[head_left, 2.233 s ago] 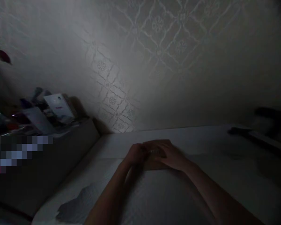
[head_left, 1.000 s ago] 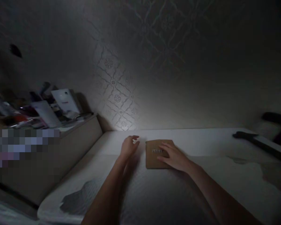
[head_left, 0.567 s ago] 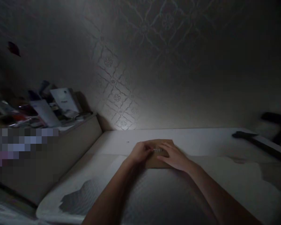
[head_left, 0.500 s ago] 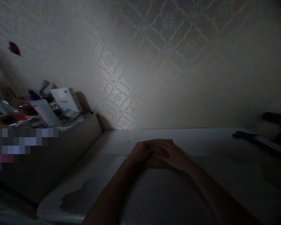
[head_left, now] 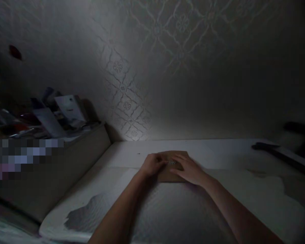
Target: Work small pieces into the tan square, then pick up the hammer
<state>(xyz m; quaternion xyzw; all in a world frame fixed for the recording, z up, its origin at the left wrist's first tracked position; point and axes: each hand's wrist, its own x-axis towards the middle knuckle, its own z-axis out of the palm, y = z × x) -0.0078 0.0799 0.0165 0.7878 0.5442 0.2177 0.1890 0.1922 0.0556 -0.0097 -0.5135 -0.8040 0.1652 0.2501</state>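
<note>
A flat brown piece that looks like cardboard point(head_left: 167, 176) lies on the white tabletop in front of me. Near its middle is a short row of small shiny bits point(head_left: 172, 163), too small to name. My left hand point(head_left: 152, 165) rests on the left part of the brown piece, its fingers drawn together beside the row. Whatever those fingertips pinch, if anything, is hidden. On the right side, my right hand point(head_left: 189, 168) lies over the piece with fingers stretched and apart, the tips close to the row.
A patterned wall point(head_left: 193, 101) rises behind the table point(head_left: 218, 154). To the left, a cabinet point(head_left: 81, 162) carries a white box point(head_left: 69, 107) and cluttered items. A dark long object point(head_left: 277, 150) lies at the right edge. The tabletop has worn grey patches point(head_left: 88, 213).
The light has shifted: the wall is darker, while my hands and the table look brighter. Both hands stay in nearly the same place on the brown piece.
</note>
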